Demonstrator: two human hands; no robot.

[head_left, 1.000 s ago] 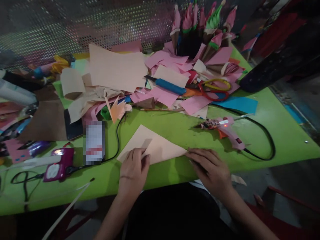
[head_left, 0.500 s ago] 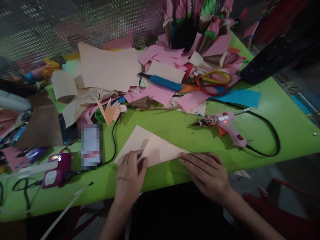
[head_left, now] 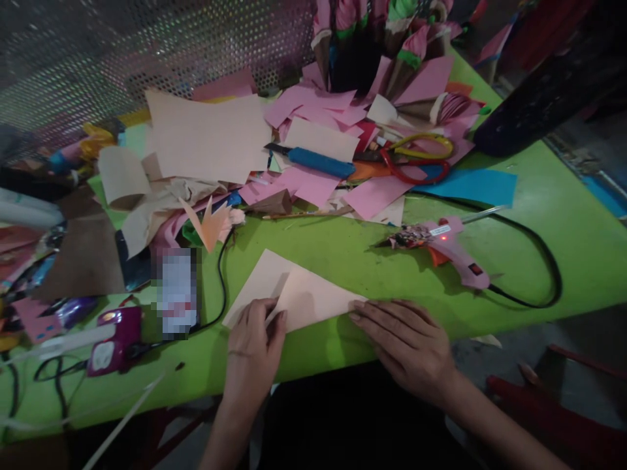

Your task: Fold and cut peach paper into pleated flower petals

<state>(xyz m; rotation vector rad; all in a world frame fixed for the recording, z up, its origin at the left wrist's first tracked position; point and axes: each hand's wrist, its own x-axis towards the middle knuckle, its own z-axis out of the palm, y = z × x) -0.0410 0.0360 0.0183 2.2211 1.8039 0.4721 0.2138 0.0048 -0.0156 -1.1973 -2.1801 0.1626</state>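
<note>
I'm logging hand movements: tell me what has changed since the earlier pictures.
The right hand has slid slightly left, its fingertips farther over the right corner of the folded peach paper sheet. The left hand still holds the sheet's left side; the pink plastic glue gun lies unmoved on the green tabletop.

On the green table [head_left: 582, 228]: pink glue gun [head_left: 453, 245] lying at right; blue-handled cutter [head_left: 321, 162] and red-and-yellow-handled scissors [head_left: 390, 171] atop paper scraps [head_left: 316, 189]; magenta device [head_left: 127, 329] lying at left.

The folded paper [head_left: 318, 297] is pale peach. The tabletop [head_left: 333, 241] is bright green. The glue gun [head_left: 455, 251] is pink with a red light. The scissors [head_left: 415, 181] have yellow and red loops. The cutter's handle [head_left: 321, 163] is blue.
</note>
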